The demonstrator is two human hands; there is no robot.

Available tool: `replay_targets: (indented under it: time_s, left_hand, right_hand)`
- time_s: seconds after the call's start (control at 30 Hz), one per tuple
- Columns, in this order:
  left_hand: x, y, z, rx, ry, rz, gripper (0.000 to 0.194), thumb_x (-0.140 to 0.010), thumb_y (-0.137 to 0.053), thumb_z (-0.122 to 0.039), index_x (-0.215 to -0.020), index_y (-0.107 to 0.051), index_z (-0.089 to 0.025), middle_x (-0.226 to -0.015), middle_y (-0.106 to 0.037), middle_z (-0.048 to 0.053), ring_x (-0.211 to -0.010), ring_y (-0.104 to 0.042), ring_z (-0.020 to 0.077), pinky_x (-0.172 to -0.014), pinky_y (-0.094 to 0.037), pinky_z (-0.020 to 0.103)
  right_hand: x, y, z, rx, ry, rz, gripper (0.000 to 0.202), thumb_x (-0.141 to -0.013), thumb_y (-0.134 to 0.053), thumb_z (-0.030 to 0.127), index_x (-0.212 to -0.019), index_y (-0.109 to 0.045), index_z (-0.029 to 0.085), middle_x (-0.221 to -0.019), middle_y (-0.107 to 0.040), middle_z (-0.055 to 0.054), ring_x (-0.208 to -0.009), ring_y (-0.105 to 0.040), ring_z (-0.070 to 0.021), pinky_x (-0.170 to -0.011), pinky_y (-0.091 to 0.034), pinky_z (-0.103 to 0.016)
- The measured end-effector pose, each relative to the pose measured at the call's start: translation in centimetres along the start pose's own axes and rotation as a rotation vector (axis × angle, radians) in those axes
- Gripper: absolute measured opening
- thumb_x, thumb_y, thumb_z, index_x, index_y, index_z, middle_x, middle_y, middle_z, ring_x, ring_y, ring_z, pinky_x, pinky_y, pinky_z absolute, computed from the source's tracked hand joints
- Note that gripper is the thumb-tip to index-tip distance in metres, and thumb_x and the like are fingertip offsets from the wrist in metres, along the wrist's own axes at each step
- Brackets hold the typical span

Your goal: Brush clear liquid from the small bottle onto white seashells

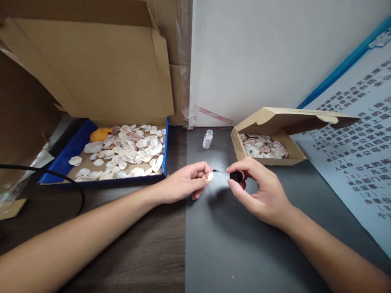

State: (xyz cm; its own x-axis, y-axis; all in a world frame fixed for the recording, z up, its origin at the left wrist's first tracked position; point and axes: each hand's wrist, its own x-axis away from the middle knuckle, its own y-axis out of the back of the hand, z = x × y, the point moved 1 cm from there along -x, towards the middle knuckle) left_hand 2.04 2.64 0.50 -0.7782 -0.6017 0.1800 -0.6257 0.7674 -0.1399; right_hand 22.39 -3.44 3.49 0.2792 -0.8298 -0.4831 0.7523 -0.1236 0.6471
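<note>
Between the thumb and fingers of my left hand (192, 181) is a small white seashell (210, 176). My right hand (259, 187) grips a black bottle cap with a thin brush (236, 176) by its cap. The brush's dark tip points left and is close to the shell; I cannot tell whether they touch. Behind both hands, a small clear bottle with a white label (207, 139) stands upright on the grey mat, its mouth uncapped.
At left, an open blue cardboard box (166, 152) holds many shells. An open brown box (240, 148) with more shells stands at right, its lid raised. A black cable (61, 174) crosses the far left. A printed sheet (351, 162) leans at the right.
</note>
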Motion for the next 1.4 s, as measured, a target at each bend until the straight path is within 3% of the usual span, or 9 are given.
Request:
replay_targets:
  time_s: [0.3,1.4]
  left_hand:
    - [0.02,-0.05,0.18,-0.047,-0.006,0.018,0.024,-0.093,-0.057,-0.041,-0.088,-0.047,-0.020,-0.060,-0.046,-0.008,-0.050,-0.041,0.0067,-0.052,-0.034,0.021]
    - [0.06,-0.03,0.05,-0.008,-0.006,0.025,0.013,-0.087,-0.058,-0.028,-0.085,-0.048,-0.020,-0.065,-0.046,-0.008,-0.053,-0.043,0.0067,-0.053,-0.036,0.022]
  right_hand:
    - [0.02,0.29,0.21,-0.044,0.031,0.000,0.018,-0.089,-0.058,0.012,-0.103,-0.057,0.022,-0.079,-0.056,0.000,-0.063,-0.053,-0.0129,-0.061,-0.045,-0.028]
    - [-0.02,0.49,0.31,-0.052,0.021,0.034,0.015,-0.090,-0.054,0.014,-0.103,-0.057,0.022,-0.082,-0.060,0.000,-0.065,-0.055,-0.0119,-0.062,-0.047,-0.025]
